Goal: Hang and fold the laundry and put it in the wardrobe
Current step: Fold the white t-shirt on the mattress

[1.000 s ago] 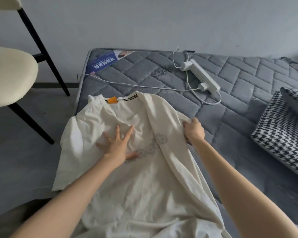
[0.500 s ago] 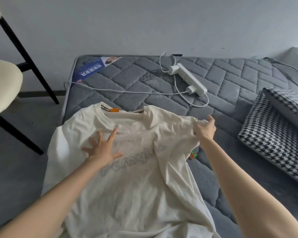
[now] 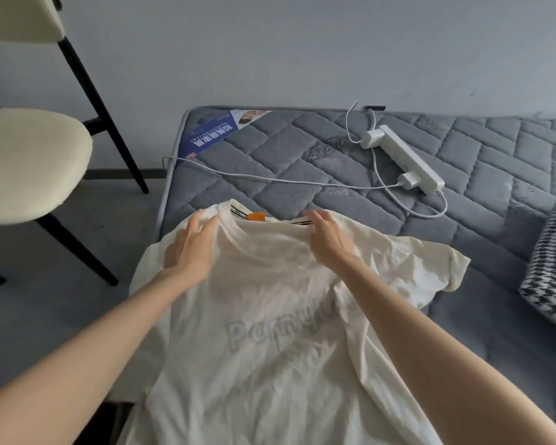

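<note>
Beyond the collar of the T-shirt (image 3: 270,332) a band of bare mattress (image 3: 270,155) lay open, crossed by a thin white cable (image 3: 254,178) running to the power strip (image 3: 408,160) farther back and to the right. Right of the T-shirt, grey quilting was free as far as the houndstooth cushion (image 3: 552,268) (cut off by the frame edge). Left of the T-shirt lay open floor (image 3: 61,316), with the black legs of the chair (image 3: 29,162) standing well apart from the cloth.
</note>
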